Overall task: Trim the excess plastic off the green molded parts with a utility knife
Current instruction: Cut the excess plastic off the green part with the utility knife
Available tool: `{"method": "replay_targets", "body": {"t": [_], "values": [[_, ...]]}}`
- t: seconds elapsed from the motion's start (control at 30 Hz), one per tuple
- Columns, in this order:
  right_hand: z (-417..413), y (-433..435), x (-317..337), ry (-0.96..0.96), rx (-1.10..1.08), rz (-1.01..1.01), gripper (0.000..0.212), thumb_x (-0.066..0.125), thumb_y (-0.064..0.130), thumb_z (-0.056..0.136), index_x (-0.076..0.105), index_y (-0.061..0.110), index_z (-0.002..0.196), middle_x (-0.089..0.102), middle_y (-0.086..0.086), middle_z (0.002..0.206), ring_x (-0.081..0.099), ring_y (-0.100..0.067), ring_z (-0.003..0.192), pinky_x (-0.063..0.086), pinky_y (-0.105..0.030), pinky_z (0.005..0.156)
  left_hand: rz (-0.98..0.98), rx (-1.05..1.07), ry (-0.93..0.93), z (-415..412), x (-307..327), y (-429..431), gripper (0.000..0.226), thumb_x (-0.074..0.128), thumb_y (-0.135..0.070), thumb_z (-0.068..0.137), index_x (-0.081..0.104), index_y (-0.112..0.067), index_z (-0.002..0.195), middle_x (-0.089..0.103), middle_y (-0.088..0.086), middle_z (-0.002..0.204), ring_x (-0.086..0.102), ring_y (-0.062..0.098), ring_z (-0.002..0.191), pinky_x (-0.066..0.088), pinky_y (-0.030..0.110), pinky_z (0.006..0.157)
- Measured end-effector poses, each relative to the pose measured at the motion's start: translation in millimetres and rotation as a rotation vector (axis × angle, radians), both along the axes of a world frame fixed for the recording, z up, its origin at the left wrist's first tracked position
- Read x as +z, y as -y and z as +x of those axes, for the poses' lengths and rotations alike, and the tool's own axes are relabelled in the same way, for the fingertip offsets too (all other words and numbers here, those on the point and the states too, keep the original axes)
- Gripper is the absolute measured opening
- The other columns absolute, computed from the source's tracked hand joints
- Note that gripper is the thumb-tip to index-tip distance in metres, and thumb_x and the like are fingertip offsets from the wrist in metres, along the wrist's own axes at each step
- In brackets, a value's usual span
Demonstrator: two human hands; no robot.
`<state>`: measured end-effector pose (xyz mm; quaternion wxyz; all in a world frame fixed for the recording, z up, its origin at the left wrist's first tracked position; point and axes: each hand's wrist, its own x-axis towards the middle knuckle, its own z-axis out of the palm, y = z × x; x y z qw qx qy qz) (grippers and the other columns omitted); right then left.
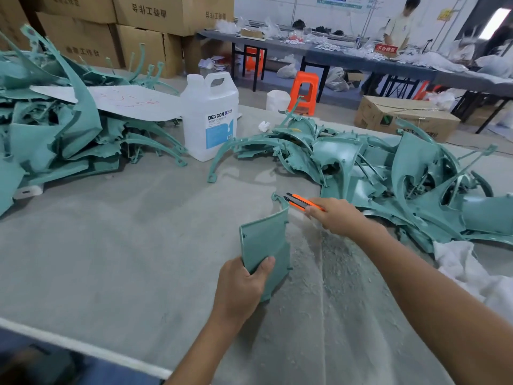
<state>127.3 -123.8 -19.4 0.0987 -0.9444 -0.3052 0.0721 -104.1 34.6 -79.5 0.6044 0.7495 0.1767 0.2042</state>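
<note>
My left hand (241,287) grips the near end of a green molded panel (268,240), thumb on its face, holding it upright over the grey table (125,245). My right hand (337,216) holds an orange and black utility knife (299,202), whose tip is at the panel's curved far top edge. A pile of green molded parts (402,173) lies to the right, another pile of green parts (61,129) to the left.
A white plastic jug (209,118) stands at the table's middle back, beside a white sheet (125,100). Plastic shavings (333,268) cover the table under my right arm. White cloth (466,270) lies at right. Cardboard boxes, an orange stool (304,91) and a person at a far bench lie beyond.
</note>
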Motion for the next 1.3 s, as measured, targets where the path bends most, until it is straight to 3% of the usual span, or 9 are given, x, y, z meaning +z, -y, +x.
{"method": "replay_targets", "body": {"t": [0.13, 0.33, 0.53, 0.63, 0.77, 0.87, 1.0, 1.13, 1.3], "values": [[14.6, -22.1, -12.2, 0.104, -0.024, -0.035, 0.031, 0.035, 0.052, 0.102, 0.059, 0.034, 0.109, 0.062, 0.005, 0.078, 0.059, -0.015, 0.067, 0.051, -0.032, 0.062, -0.048, -0.012, 0.011, 0.7, 1.6, 1.2, 0.014, 0.067, -0.041, 0.085, 0.076, -0.033, 0.093, 0.076, -0.017, 0.09, 0.073, 0.006, 0.086, 0.061, 0.045, 0.073], [12.4, -47.5, -30.5, 0.207, -0.171, -0.041, 0.034, 0.032, 0.051, 0.103, 0.057, 0.028, 0.11, 0.062, -0.004, 0.083, 0.059, -0.029, 0.072, 0.045, -0.034, 0.06, -0.221, 0.049, 0.018, 1.1, 4.6, 3.4, 0.014, 0.073, -0.04, 0.077, 0.079, -0.029, 0.086, 0.077, -0.006, 0.083, 0.074, 0.014, 0.08, 0.06, 0.037, 0.063], [-44.1, -15.0, -42.0, 0.155, -0.328, 0.442, 0.038, 0.034, 0.051, 0.104, 0.061, 0.028, 0.118, 0.066, -0.002, 0.08, 0.063, -0.025, 0.075, 0.05, -0.036, 0.067, -0.271, 0.244, 0.047, 0.4, 5.1, -0.8, 0.041, 0.074, -0.036, 0.071, 0.06, -0.031, 0.11, 0.075, -0.008, 0.096, 0.073, 0.013, 0.085, 0.061, 0.044, 0.077], [-99.3, 11.8, -47.1, 0.148, -0.34, 0.691, 0.029, 0.039, 0.051, 0.102, 0.055, 0.044, 0.126, 0.059, 0.007, 0.064, 0.055, -0.006, 0.057, 0.042, -0.029, 0.053, -0.213, 0.273, 0.056, -0.3, 7.0, 0.2, 0.087, 0.072, -0.032, 0.069, 0.026, -0.039, 0.143, 0.064, -0.013, 0.12, 0.067, -0.003, 0.094, 0.052, 0.023, 0.081], [-159.4, 38.3, -53.9, 0.116, -0.39, 0.796, 0.032, 0.041, 0.059, 0.098, 0.047, 0.054, 0.129, 0.063, 0.02, 0.073, 0.06, 0.0, 0.063, 0.041, -0.018, 0.051, -0.079, 0.355, 0.018, -3.5, 8.5, 2.2, 0.107, 0.075, -0.017, 0.078, 0.002, -0.043, 0.152, 0.03, 0.005, 0.157, 0.045, 0.018, 0.134, 0.04, 0.042, 0.112], [-177.4, 47.4, -56.3, 0.165, -0.448, 0.822, 0.035, 0.046, 0.052, 0.098, 0.051, 0.048, 0.132, 0.062, 0.015, 0.067, 0.06, -0.004, 0.063, 0.043, -0.02, 0.055, 0.163, 0.447, -0.036, -5.0, 8.5, 7.8, 0.102, 0.073, -0.016, 0.082, 0.005, -0.028, 0.157, 0.01, 0.007, 0.162, 0.015, 0.024, 0.149, 0.021, 0.046, 0.121], [-185.9, 48.0, -50.0, 0.205, -0.441, 0.801, 0.036, 0.051, 0.042, 0.099, 0.058, 0.036, 0.134, 0.067, 0.006, 0.073, 0.063, -0.021, 0.062, 0.049, -0.036, 0.059, 0.471, 0.287, -0.157, -1.5, 7.7, 12.1, 0.064, 0.059, -0.03, 0.095, 0.034, -0.028, 0.154, 0.014, 0.007, 0.166, 0.005, 0.02, 0.153, 0.006, 0.047, 0.123], [-186.1, 50.7, -51.0, 0.177, -0.458, 0.847, 0.04, 0.044, 0.05, 0.098, 0.058, 0.038, 0.134, 0.062, 0.013, 0.075, 0.06, -0.016, 0.064, 0.044, -0.031, 0.06, 0.533, 0.084, -0.34, 0.2, 12.0, 16.1, 0.098, 0.046, -0.071, 0.075, 0.015, -0.031, 0.159, -0.002, 0.001, 0.167, -0.005, 0.012, 0.153, -0.008, 0.034, 0.121], [-185.4, 52.2, -51.6, 0.191, -0.49, 0.878, 0.049, 0.035, 0.058, 0.094, 0.055, 0.042, 0.136, 0.055, 0.019, 0.072, 0.057, -0.011, 0.062, 0.039, -0.027, 0.059, 0.562, 0.009, -0.31, -14.4, 24.4, 17.4, 0.087, 0.067, -0.037, 0.08, 0.027, -0.028, 0.156, 0.016, -0.003, 0.166, 0.01, 0.012, 0.152, 0.011, 0.042, 0.125]]}}
